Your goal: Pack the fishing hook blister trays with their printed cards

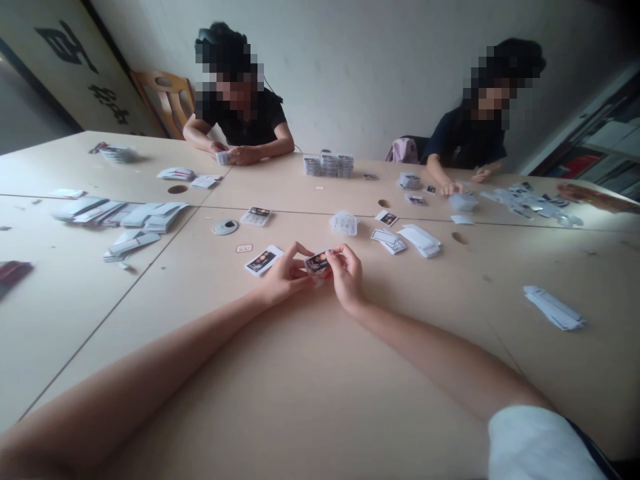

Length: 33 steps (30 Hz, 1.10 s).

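Note:
Between both hands, just above the table, is a small card with a dark printed picture, perhaps in a clear case; the fingers hide part of it. My left hand grips its left side with bent fingers. On the right side, my right hand pinches it with the thumb on the front. Something pale and clear shows below the card between the fingers. A stack of similar printed cards lies beside my left hand. Beyond my hands sit clear plastic cases and another dark printed pack.
White card stacks and framed-edge cards lie right of centre. Many white packets spread at left, more at right. Stacked cases stand at the back. Two people sit opposite, handling similar items. The table has round holes.

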Motion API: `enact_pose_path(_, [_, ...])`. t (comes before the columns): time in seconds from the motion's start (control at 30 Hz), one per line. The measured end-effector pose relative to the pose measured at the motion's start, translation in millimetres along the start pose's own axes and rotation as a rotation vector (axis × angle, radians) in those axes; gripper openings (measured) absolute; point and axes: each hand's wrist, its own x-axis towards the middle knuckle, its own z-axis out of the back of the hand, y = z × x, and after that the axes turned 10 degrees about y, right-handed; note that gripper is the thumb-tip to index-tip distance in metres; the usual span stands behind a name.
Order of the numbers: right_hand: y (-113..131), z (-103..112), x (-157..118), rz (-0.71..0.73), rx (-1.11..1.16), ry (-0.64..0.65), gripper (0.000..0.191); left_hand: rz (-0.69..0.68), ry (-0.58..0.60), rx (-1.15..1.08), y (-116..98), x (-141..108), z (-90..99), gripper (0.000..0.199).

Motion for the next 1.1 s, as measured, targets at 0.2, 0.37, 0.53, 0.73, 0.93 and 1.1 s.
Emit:
enact_pose_path(0.2, [-1,0,0,-0.008,-0.001,0.006,0.027,0.004,0.007,-0.044,-8,-1,-2.5,0.044])
enact_pose_path(0.37, [-5,1,1,-0.001,-0.011,0.003,0.028,0.026,-0.046,-0.064,-8,-1,-4.1,0.041])
enact_pose_path(0.53, [-4,1,1,0.010,-0.015,0.005,0.028,0.044,-0.071,-0.080,-9,0,-5.0,0.043])
enact_pose_path(0.73, [-2,0,0,0.014,-0.024,0.002,0.028,0.048,-0.099,-0.088,-11,-1,-8.0,0.042])
enact_pose_path(0.93, [-3,1,0,0.010,-0.027,0.003,0.027,0.035,-0.120,-0.053,-6,0,-7.6,0.041])
enact_pose_path(1.1, [0,1,0,0.010,-0.038,-0.001,0.027,0.014,-0.130,0.001,1,0,-5.7,0.037])
